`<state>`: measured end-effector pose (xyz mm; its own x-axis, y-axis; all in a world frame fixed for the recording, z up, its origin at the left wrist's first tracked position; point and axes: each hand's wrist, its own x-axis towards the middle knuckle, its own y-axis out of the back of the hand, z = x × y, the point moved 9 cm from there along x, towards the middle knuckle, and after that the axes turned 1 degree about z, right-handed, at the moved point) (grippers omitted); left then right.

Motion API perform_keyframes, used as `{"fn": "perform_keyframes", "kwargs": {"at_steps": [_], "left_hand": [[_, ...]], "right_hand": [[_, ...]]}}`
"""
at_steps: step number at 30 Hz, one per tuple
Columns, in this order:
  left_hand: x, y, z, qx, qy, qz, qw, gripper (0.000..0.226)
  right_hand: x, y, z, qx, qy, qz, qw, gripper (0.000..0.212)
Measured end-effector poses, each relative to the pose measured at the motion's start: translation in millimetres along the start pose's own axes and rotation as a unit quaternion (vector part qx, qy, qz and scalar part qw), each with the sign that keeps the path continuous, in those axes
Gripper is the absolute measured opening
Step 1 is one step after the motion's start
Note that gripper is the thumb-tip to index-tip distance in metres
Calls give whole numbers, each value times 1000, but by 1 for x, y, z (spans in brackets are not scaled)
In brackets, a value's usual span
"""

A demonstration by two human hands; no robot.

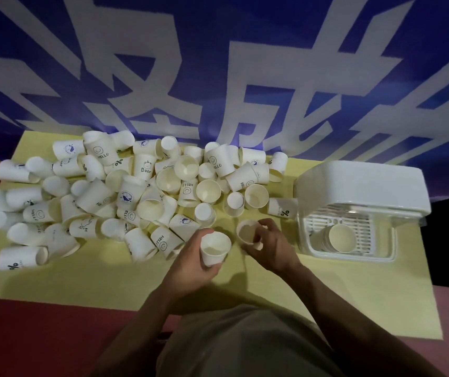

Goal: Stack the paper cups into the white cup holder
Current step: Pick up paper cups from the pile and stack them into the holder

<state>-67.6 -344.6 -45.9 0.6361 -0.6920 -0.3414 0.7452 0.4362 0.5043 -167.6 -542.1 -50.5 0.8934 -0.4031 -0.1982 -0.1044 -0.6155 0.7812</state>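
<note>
left hand (190, 263) grips upright cup (214, 247) | right hand (271, 247) grips second cup (248, 233) | white cup holder (362, 186) beyond right hand, stack (340, 238) inside lying mouth toward person | loose cups (125, 191) beyond left hand

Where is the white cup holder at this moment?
In the head view, the white cup holder stands at the right end of the yellow mat, right of the pile of paper cups, with a stack of cups already inside it.
</note>
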Motion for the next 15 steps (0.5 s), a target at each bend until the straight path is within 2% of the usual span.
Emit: {"fn": "perform_keyframes", "kwargs": {"at_steps": [11,15], "left_hand": [[13,-74,122,10,-84,-14,996,70],[21,-108,176,11,-128,-5,992,68]], "right_hand": [[-105,127,50,124,-20,169,977,44],[-128,166,76,148,-34,201,968,70]]}}
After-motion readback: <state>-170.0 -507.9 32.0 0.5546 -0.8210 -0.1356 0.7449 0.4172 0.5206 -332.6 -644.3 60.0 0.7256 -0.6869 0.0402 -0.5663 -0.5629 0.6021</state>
